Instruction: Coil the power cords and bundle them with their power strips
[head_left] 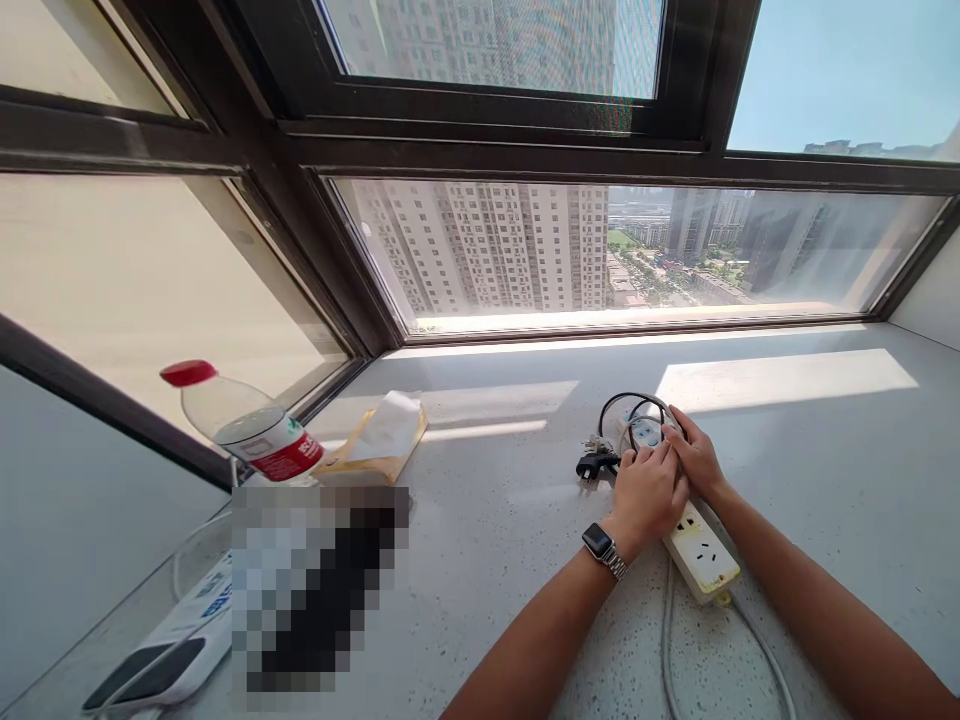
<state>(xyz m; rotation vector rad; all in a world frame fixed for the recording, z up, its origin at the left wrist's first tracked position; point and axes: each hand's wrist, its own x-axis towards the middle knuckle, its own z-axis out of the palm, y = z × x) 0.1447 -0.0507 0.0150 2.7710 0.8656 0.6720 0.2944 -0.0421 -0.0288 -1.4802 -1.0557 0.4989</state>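
A white power strip [703, 556] lies on the pale stone sill [825, 460], its grey cord running toward me. My left hand [646, 492], with a watch on the wrist, rests on the strip's far part, fingers curled down on it. My right hand [697, 455] lies beside it on the same end, fingers closed over the strip. A black cable [628, 402] loops just beyond the hands, and its black plug [592, 464] lies on the sill to the left of my left hand.
A clear bottle [251, 425] with a red cap stands at the left. A tissue pack [379, 440] lies next to it. A white device [161, 660] sits at the near left beside a blurred patch. The window [600, 250] runs along the sill's far edge.
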